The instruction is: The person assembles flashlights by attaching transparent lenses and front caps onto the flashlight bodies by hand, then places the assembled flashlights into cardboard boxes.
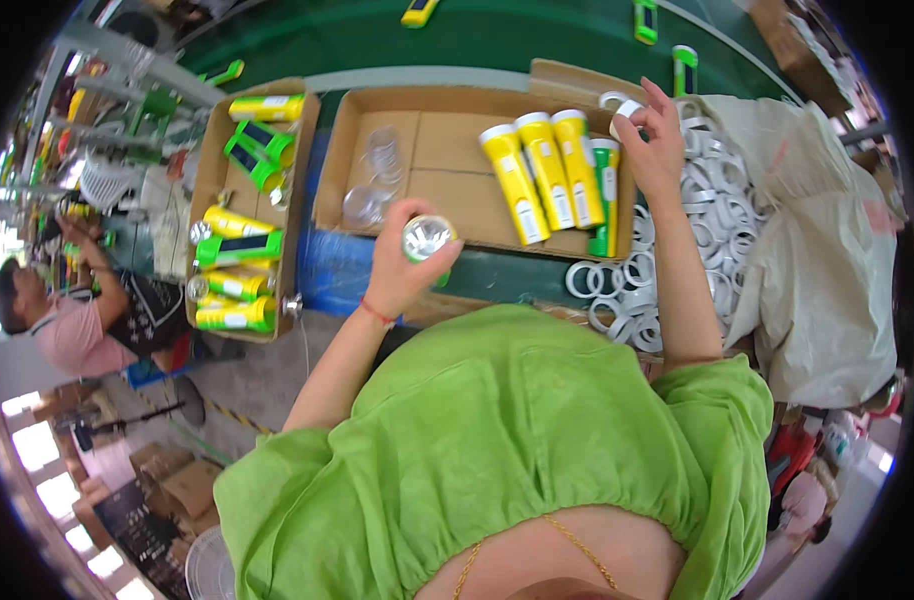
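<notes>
Torch (429, 238) gripped in my left hand (397, 262), lens end up, long axis roughly along my sight; white ring (629, 107) pinched in my right hand (658, 150), well apart, rightward and farther off, by the carton's (447, 190) right end.

The left bare grip (399, 262) curls closed at mid-frame; the right bare grip (659, 152) pinches at upper right, one finger (659, 98) raised.

A factory assembly workshop is showing; loose white rings (715, 185) are lying heaped near the right fingers (659, 99); many torches (239, 248) are filling a box (303, 190) left of the left fingers (440, 260); a co-worker (82, 330) is sitting farther left.
</notes>
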{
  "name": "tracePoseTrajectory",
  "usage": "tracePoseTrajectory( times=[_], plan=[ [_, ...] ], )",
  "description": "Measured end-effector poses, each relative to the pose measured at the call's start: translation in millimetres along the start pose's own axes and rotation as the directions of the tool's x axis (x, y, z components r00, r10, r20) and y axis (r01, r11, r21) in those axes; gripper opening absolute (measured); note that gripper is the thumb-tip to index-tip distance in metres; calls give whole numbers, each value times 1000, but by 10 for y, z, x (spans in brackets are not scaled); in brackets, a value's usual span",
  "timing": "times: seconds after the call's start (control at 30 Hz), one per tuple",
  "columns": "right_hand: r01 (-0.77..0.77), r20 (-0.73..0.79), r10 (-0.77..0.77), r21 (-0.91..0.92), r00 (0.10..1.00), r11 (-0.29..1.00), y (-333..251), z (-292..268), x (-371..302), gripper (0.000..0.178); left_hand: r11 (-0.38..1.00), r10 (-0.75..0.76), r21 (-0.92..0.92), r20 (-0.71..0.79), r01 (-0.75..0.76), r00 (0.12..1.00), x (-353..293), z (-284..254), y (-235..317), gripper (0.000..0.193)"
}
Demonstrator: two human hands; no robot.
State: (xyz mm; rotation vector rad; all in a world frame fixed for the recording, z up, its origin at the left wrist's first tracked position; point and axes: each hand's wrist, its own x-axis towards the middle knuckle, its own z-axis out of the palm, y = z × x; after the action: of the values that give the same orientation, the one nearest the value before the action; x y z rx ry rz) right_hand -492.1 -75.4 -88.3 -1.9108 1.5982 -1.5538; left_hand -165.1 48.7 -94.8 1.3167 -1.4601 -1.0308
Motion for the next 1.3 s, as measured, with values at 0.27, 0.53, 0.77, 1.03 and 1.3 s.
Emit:
tracePoseTrajectory(
  times=[0.27,0.53,0.77,1.03,1.3],
  plan=[
    [-467,540,-6,734,841,493,-1334,648,-766,24,990,124,-73,72,-118,990,28,35,13,48],
    [213,418,-498,564,760,798,-1338,784,-943,24,976,149,-182,175,-116,973,-27,-103,-105,60],
    [682,415,-710,243,570,690,-1471,618,-863,30,960,96,-281,379,16,920,-42,-158,56,91],
    [541,416,-676,406,608,737,-1390,716,-1044,47,969,229,34,257,-245,939,-133,-27,-118,84],
    [469,424,-555,297,716,832,-1637,616,-858,57,952,150,252,121,-176,981,11,-28,205,60]
  ],
)
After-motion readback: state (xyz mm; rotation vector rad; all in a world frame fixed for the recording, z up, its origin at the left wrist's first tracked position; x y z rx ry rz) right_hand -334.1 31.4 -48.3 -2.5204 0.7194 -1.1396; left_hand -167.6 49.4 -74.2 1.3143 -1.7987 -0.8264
